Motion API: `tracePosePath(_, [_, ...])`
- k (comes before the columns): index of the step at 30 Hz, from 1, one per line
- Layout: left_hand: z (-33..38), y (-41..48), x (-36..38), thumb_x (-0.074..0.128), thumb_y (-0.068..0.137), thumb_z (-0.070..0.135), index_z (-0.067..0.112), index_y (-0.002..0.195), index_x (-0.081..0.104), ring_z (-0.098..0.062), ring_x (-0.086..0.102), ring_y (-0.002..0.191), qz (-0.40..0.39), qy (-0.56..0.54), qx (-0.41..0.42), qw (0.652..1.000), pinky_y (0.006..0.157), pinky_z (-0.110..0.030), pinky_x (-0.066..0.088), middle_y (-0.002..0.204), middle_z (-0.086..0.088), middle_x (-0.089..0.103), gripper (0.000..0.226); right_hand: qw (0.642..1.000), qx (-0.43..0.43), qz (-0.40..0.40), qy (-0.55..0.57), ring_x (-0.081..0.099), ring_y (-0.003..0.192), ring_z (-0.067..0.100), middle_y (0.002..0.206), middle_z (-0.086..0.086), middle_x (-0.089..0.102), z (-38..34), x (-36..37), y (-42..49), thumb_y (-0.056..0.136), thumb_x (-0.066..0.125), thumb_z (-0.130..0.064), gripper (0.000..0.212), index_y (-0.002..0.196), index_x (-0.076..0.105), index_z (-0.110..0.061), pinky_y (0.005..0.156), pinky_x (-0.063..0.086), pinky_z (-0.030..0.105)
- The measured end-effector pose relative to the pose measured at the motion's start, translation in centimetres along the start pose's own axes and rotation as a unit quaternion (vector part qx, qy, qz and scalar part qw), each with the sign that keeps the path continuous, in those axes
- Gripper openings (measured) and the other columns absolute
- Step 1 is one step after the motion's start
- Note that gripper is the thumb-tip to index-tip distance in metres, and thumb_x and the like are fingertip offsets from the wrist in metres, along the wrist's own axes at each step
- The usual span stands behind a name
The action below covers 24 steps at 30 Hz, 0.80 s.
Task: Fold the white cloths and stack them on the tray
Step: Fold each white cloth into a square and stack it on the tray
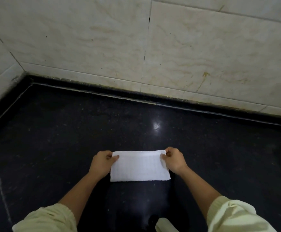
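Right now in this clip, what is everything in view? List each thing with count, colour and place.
white rectangular cloth: one, white, lower centre on the counter, far corners pinched
polished stone counter: one, black speckled, lower half
marbled wall tiles: several, beige, behind and left of the counter
pale object: one, off-white, bottom edge, cannot tell what
sleeves: two, pale yellow-green, bottom corners
left hand: pinches the cloth's far left corner
right hand: pinches its far right corner
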<state>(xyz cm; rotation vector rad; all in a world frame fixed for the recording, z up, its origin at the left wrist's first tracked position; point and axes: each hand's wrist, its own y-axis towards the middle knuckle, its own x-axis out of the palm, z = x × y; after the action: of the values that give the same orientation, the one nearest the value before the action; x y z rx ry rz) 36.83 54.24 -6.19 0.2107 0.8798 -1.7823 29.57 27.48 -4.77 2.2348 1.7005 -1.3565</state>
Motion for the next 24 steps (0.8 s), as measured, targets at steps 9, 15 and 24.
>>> tracePosePath(9, [0.0, 0.7, 1.0, 0.058, 0.093, 0.039, 0.017, 0.099, 0.065, -0.010, 0.061, 0.074, 0.048, 0.065, 0.034, 0.996, 0.065, -0.025, 0.048, 0.078, 0.003, 0.065, 0.024, 0.998, -0.003, 0.045, -0.039, 0.061, 0.079, 0.017, 0.083, 0.002, 0.063, 0.6, 0.8, 0.6, 0.095, 0.055, -0.018, 0.010, 0.095, 0.060, -0.009, 0.070, 0.050, 0.030])
tracePosePath(15, [-0.1, 0.0, 2.0, 0.055, 0.094, 0.039, 0.021, 0.111, 0.051, -0.011, 0.055, 0.083, 0.126, 0.109, 0.044, 0.985, 0.068, -0.030, 0.048, 0.107, 0.004, 0.052, 0.025, 0.991, -0.038, 0.111, -0.061, 0.057, 0.088, 0.017, 0.104, -0.002, 0.050, 0.6, 1.3, -0.2, 0.094, 0.056, -0.020, 0.012, 0.104, 0.052, -0.014, 0.076, 0.052, 0.034])
tracePosePath(24, [-2.1, -3.5, 5.4, 0.070, 0.082, 0.042, 0.018, 0.102, 0.061, -0.016, 0.056, 0.077, 0.137, 0.272, 0.253, 0.918, 0.056, -0.026, 0.049, 0.095, 0.001, 0.056, 0.032, 0.952, -0.214, 0.046, -0.215, 0.050, 0.088, 0.012, 0.096, -0.003, 0.054, 0.8, 4.0, -3.9, 0.099, 0.044, -0.030, 0.020, 0.091, 0.053, -0.014, 0.068, 0.041, 0.024])
